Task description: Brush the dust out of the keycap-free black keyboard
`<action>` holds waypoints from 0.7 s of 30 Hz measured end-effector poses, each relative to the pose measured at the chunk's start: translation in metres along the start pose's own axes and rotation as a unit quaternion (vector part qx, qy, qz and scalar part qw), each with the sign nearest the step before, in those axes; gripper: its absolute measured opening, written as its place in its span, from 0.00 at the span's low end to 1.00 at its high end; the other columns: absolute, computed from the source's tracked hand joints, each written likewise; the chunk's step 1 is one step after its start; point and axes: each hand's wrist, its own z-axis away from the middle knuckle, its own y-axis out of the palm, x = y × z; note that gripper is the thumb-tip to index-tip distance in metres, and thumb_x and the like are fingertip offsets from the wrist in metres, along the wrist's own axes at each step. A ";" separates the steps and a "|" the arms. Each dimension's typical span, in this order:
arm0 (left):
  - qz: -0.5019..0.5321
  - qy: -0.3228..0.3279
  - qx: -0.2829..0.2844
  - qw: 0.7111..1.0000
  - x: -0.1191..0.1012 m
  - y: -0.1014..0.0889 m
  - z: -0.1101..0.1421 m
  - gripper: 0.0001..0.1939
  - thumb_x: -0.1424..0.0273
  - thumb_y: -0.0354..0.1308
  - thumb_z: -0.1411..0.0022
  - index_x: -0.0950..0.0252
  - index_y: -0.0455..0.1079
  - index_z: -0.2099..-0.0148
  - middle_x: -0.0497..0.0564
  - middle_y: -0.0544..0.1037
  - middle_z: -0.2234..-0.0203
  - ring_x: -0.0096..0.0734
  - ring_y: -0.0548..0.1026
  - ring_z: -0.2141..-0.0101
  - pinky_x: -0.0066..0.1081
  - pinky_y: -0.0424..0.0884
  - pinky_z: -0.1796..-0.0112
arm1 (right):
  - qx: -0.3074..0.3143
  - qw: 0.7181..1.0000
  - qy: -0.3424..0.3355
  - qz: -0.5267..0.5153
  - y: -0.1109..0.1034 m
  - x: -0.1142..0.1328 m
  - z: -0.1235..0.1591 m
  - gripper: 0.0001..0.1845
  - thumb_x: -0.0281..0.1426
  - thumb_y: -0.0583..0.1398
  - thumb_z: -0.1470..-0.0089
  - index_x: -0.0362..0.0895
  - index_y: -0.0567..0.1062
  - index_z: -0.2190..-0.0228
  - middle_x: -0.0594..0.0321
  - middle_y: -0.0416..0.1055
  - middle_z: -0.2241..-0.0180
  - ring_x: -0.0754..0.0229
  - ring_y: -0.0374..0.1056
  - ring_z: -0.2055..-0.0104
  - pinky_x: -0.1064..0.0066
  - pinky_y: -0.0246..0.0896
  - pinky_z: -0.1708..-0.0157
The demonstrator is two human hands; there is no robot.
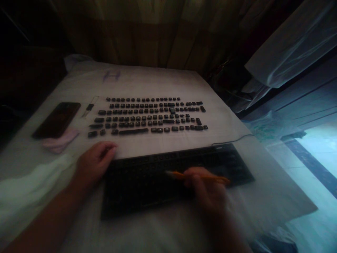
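A black keyboard with its keycaps off lies slightly tilted on the pale cloth. My right hand is over its right half, fingers closed on a slim orange-handled brush. The brush tip points left over the middle of the keyboard, blurred, so contact with it is unclear. My left hand rests at the keyboard's upper left corner with fingers curled in and nothing visible in them. Beyond the keyboard, the loose black keycaps are laid out in several rows.
A dark phone lies at left, partly on a pink cloth. Beside it is a keycap puller with wire loops. A white cloth is bunched at the left. The keyboard cable trails off the table's right side.
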 end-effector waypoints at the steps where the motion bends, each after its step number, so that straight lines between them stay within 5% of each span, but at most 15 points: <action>1: 0.001 -0.001 0.001 1.000 0.000 0.000 0.000 0.18 0.56 0.50 0.40 0.60 0.74 0.57 0.50 0.81 0.61 0.38 0.78 0.62 0.36 0.72 0.56 | -0.006 1.000 -0.002 0.004 0.000 0.001 0.000 0.12 0.34 0.56 0.33 0.48 0.79 0.64 0.68 0.73 0.77 0.61 0.70 0.77 0.69 0.68 0.75; 9: -0.007 -0.001 -0.001 1.000 0.000 -0.001 -0.001 0.19 0.55 0.50 0.40 0.60 0.74 0.57 0.50 0.81 0.62 0.39 0.77 0.63 0.37 0.72 0.57 | -0.091 0.995 0.022 0.020 0.000 0.006 0.004 0.15 0.36 0.54 0.31 0.48 0.78 0.66 0.68 0.72 0.77 0.62 0.67 0.78 0.69 0.64 0.75; 21: -0.001 -0.004 -0.001 1.000 0.001 0.001 -0.002 0.20 0.55 0.49 0.41 0.61 0.74 0.57 0.52 0.81 0.61 0.38 0.78 0.63 0.37 0.73 0.56 | -0.038 0.998 0.022 0.049 0.000 0.004 0.000 0.12 0.32 0.56 0.35 0.48 0.77 0.69 0.65 0.76 0.75 0.59 0.72 0.74 0.67 0.69 0.71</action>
